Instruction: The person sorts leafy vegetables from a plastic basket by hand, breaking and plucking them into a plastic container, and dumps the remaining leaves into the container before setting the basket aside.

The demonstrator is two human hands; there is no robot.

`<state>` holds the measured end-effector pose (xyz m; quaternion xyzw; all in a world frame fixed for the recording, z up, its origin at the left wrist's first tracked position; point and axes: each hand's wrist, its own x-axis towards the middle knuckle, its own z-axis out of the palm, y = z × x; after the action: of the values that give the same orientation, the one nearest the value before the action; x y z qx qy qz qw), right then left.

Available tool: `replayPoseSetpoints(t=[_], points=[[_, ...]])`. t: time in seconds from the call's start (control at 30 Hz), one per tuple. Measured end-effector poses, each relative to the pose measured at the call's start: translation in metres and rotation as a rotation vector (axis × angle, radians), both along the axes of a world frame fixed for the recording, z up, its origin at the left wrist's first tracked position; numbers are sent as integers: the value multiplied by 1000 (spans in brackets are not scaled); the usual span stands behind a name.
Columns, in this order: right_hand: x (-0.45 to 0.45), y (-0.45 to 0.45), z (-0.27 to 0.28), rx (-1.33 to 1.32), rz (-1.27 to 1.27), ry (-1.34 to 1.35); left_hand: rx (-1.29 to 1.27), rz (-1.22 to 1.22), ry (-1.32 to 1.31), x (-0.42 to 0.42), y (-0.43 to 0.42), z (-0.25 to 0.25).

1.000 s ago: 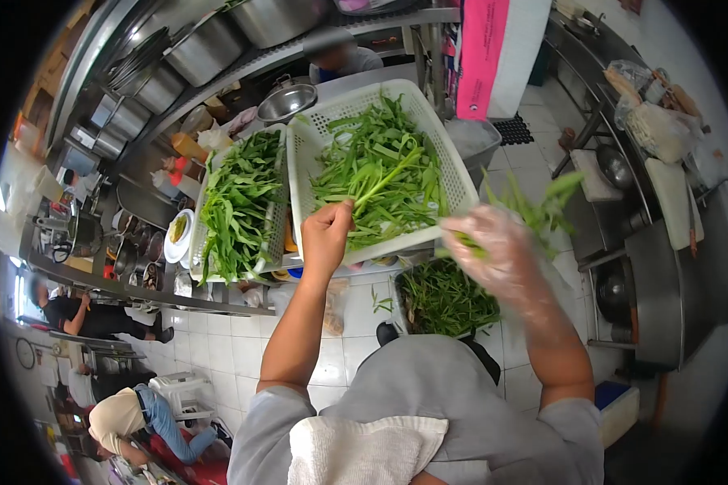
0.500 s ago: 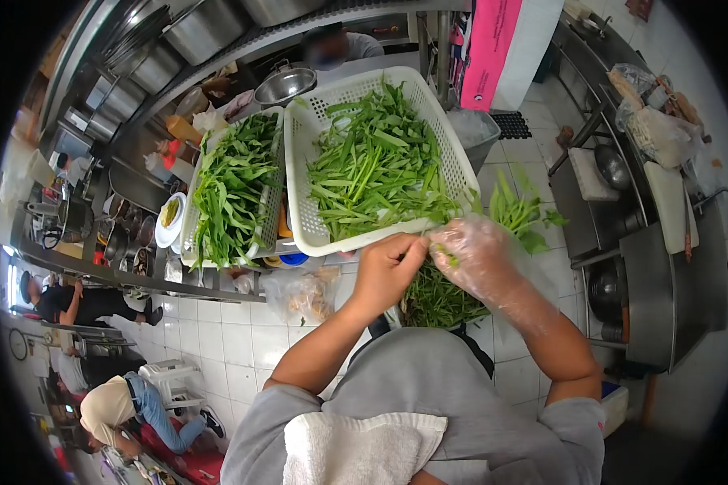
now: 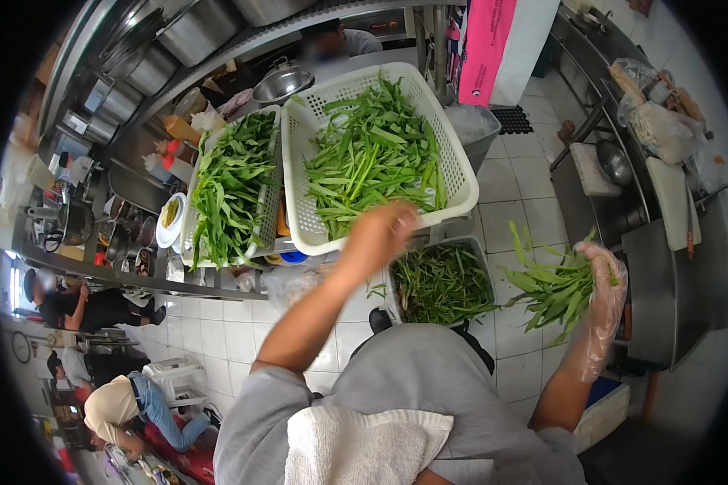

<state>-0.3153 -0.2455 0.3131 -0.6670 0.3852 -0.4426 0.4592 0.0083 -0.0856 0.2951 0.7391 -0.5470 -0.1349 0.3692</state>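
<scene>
Closed round one bunch of leafy greens [image 3: 546, 283]: my right hand [image 3: 608, 275], in a clear plastic glove [image 3: 597, 343], held out to my right over tiled floor [image 3: 514, 378]. My left hand [image 3: 383, 230]: bare, motion-blurred at the near rim of one white perforated basket [image 3: 462, 196]; whether it holds anything, I cannot tell. Basket contents: loose cut greens [image 3: 376, 149], heaped.

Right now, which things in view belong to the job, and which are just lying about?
Likely in the job:
right hand, holding greens
left hand, blurred
big basket, small basket, floor bin, all with greens

Seemingly lying about:
steel bowl
dark pan
plate
</scene>
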Motion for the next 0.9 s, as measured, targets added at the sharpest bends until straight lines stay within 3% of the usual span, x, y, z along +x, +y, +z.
replayPoseSetpoints(t=[0.03, 0.07, 0.13, 0.27, 0.37, 0.47, 0.53, 0.67, 0.8, 0.87, 0.9], points=[[-5, 2, -7, 78, -17, -72, -24, 126, 142, 22, -11, 0], [-6, 4, -8, 77, -17, -77, -47, 124, -223, 57, -24, -9], [-8, 7, -9, 141, 129, -239, 209, 296, -324, 99, -49, -34], [4, 17, -6, 195, 190, -257, 441, 359, -456, 121, -68, -89], [15, 23, 1, 93, 226, -107, 565, 461, -467, 142, -80, -111], [18, 24, -3, 130, 223, -103, 528, 307, -291, 173, -73, -83], [21, 25, -2, 121, 223, -112, 262, 340, -123, 190, -58, -58], [30, 23, -5, 166, 257, -103, -24, 356, -17, 171, -22, 41], [50, 26, -6, 241, 305, -105, -184, 357, -15, 166, 0, 13], [57, 26, -11, 220, 367, -82, -39, 428, -37, 161, 14, 11], [63, 23, -12, 187, 417, -72, -207, 475, 68, 160, 17, 25]])
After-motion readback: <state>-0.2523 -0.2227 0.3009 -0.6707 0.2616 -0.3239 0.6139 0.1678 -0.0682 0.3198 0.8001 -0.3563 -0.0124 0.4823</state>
